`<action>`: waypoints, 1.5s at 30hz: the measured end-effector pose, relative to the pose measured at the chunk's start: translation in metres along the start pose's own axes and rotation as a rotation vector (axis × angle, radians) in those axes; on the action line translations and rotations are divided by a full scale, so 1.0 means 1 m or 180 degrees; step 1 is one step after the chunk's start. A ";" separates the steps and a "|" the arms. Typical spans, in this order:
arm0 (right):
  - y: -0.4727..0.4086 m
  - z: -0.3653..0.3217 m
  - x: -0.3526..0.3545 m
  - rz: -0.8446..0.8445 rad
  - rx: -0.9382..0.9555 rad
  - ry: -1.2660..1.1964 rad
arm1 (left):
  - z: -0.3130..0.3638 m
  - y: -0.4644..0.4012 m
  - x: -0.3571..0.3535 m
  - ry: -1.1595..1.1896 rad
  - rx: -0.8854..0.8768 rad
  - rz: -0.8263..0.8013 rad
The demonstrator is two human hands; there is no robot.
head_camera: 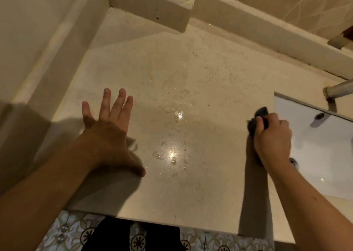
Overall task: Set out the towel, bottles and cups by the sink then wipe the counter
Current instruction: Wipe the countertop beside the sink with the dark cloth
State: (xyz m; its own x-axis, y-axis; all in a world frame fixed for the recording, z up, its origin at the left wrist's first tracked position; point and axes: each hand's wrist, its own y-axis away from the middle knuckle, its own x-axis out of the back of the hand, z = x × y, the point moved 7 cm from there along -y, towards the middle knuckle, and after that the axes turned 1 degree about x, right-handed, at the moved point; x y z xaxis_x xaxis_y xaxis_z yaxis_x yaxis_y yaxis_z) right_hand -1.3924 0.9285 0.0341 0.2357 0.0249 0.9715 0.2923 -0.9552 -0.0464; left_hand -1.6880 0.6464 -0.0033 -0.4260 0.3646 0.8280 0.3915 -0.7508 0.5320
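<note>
Beige stone makes up the counter (pixel 191 79), and it is bare apart from a scatter of water droplets (pixel 172 151) glinting near its middle. The right hand (pixel 273 134) is closed in a fist around a dark cloth (pixel 260 115), pressed down just beside the left rim of the white sink (pixel 315 145). The left hand (pixel 108 128) lies flat with fingers spread wide, holding nothing, near the wall side of the counter. No towel, bottles or cups show anywhere, so the wiping looks like the step in hand.

Risks from here: the cloth is bunched small, so a sweep may smear the droplets rather than lift them. A stroke toward the front edge could push water onto the patterned floor tiles (pixel 210 241) below. The cloth seems damp, though the blur makes that hard to judge. The planted palm also covers a patch that would stay unwiped.
</note>
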 end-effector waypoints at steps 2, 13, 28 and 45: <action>-0.001 0.018 0.014 -0.0022 -0.0300 -0.0048 | -0.002 0.000 0.001 -0.0001 0.0033 -0.0167; 0.052 -0.131 -0.024 -0.0058 0.0282 -0.0513 | -0.028 0.044 -0.027 0.0132 0.0118 -0.0227; 0.228 -0.239 -0.055 -0.0542 0.2029 -0.0573 | -0.021 0.049 -0.033 -0.0135 -0.0276 0.0437; 0.108 0.068 0.010 -0.0136 0.0612 -0.0321 | 0.033 0.051 -0.043 -0.0162 0.0253 0.0076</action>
State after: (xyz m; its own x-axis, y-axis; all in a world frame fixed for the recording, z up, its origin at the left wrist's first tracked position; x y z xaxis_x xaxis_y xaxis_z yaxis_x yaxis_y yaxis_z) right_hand -1.2956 0.8452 0.0234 0.3080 0.1028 0.9458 0.4731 -0.8790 -0.0585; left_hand -1.6231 0.6101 -0.0054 -0.3745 0.3763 0.8475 0.4654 -0.7142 0.5228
